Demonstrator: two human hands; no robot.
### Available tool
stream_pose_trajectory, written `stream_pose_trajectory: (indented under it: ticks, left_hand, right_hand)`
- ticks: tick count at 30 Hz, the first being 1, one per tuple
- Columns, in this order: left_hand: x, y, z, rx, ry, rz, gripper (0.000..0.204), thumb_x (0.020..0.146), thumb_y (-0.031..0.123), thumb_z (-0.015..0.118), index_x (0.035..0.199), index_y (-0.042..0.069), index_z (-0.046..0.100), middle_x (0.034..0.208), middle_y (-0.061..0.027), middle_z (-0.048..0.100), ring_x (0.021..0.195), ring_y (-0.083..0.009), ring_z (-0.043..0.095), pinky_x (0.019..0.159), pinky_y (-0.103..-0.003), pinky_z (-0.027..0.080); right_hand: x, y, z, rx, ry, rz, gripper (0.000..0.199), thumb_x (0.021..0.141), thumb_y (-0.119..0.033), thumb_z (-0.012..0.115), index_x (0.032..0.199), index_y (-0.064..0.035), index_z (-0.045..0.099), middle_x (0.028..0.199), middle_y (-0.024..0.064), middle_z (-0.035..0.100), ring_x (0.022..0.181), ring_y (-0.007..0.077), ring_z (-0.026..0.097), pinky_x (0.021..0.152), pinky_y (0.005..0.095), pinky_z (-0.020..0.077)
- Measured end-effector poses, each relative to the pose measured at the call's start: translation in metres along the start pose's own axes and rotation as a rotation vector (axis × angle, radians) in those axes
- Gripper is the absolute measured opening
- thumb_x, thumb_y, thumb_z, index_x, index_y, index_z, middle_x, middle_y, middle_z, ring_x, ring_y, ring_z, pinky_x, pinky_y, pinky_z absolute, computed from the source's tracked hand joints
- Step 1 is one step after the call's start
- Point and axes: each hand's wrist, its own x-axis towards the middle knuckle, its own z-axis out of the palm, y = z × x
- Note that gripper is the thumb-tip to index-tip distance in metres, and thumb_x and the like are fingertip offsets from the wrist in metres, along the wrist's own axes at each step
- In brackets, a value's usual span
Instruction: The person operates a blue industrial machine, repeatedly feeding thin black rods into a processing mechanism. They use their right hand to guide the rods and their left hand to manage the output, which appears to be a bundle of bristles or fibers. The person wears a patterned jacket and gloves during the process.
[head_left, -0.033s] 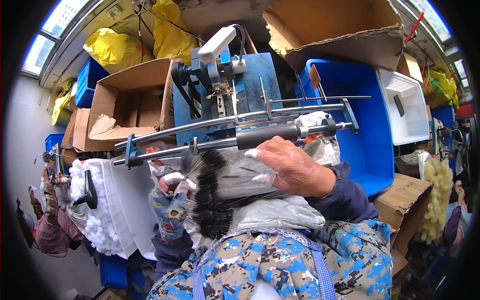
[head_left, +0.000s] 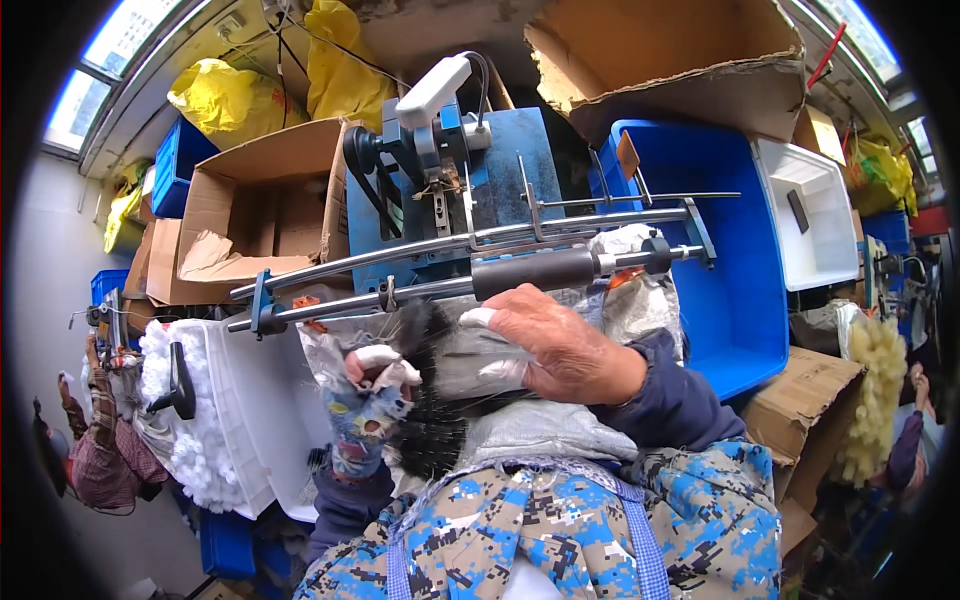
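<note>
My left hand (head_left: 378, 372), with white wrapping on its fingers and a worn, patched cuff, is closed at the left side of a dark brush with long black bristles (head_left: 432, 425). The part it grips is hidden by the fingers. My right hand (head_left: 560, 345) is to the right of the bristles, thumb and forefinger apart, with white wrapping on the tips. Nothing shows between those fingers. Just above the right hand runs a dark roller (head_left: 533, 271) on a metal bar. Grey-white cloth (head_left: 550, 425) covers the lap under both hands.
A blue machine (head_left: 520, 165) with metal rails stands ahead. Cardboard boxes (head_left: 262, 200) are at left and far right. A blue bin (head_left: 735, 320) and white bin (head_left: 815, 225) stand at right. A white tub (head_left: 255, 410) is beside white tufts (head_left: 200, 455). Other people work at both edges.
My right hand has moved left, closer to the black bristles. My left hand has shifted slightly right and down. The machine and bins have stayed put.
</note>
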Motion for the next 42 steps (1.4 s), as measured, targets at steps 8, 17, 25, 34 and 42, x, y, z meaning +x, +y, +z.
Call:
stream_pose_trajectory:
  ticks: [8,17,25,34,42]
  left_hand:
    - [0.01,-0.023,-0.008,0.587,-0.055,0.271,0.012,0.077,0.006,0.068,0.088,0.005,0.063,0.077,-0.0088,0.064,0.065,-0.0205,0.062,0.062,-0.029,0.049]
    - [0.052,-0.091,-0.055,1.136,-0.239,0.236,0.022,0.069,0.01,0.069,0.089,0.006,0.062,0.085,-0.0135,0.063,0.086,-0.033,0.059,0.074,-0.04,0.045]
    - [0.025,-0.08,-0.067,1.104,-0.213,0.39,0.027,0.071,-0.001,0.063,0.097,0.005,0.063,0.087,-0.0141,0.062,0.081,-0.0318,0.059,0.073,-0.039,0.046]
    - [0.015,-0.052,-0.046,1.0,-0.094,0.373,0.035,0.065,0.012,0.069,0.1,0.008,0.064,0.091,-0.0156,0.06,0.081,-0.0358,0.057,0.074,-0.042,0.046]
    - [0.015,-0.03,-0.025,1.002,-0.161,0.565,0.027,0.072,0.0,0.066,0.098,0.008,0.062,0.078,-0.0116,0.059,0.069,-0.0276,0.061,0.06,-0.036,0.047]
  right_hand:
    - [0.026,-0.015,-0.038,0.919,0.214,0.303,0.017,0.09,-0.004,0.052,0.103,0.0043,0.059,0.084,0.007,0.063,0.075,0.011,0.06,0.065,0.0231,0.049]
    - [0.093,0.103,-0.024,-0.865,-0.025,0.296,0.013,0.08,-0.011,0.053,0.084,-0.0058,0.064,0.087,0.0155,0.056,0.085,0.0293,0.058,0.07,0.0411,0.0458]
    - [0.096,0.121,-0.009,-0.914,-0.025,0.373,0.012,0.078,-0.01,0.052,0.083,-0.0078,0.062,0.092,0.0145,0.058,0.085,0.029,0.059,0.071,0.0421,0.0441]
    - [0.096,0.128,-0.006,-0.888,-0.026,0.335,0.011,0.077,-0.009,0.052,0.083,-0.008,0.062,0.088,0.0125,0.061,0.083,0.0294,0.061,0.07,0.0429,0.0459]
    - [0.098,0.137,-0.005,-0.789,-0.034,0.337,0.014,0.08,-0.012,0.052,0.086,-0.008,0.064,0.088,0.0112,0.062,0.085,0.0306,0.06,0.072,0.0442,0.0445]
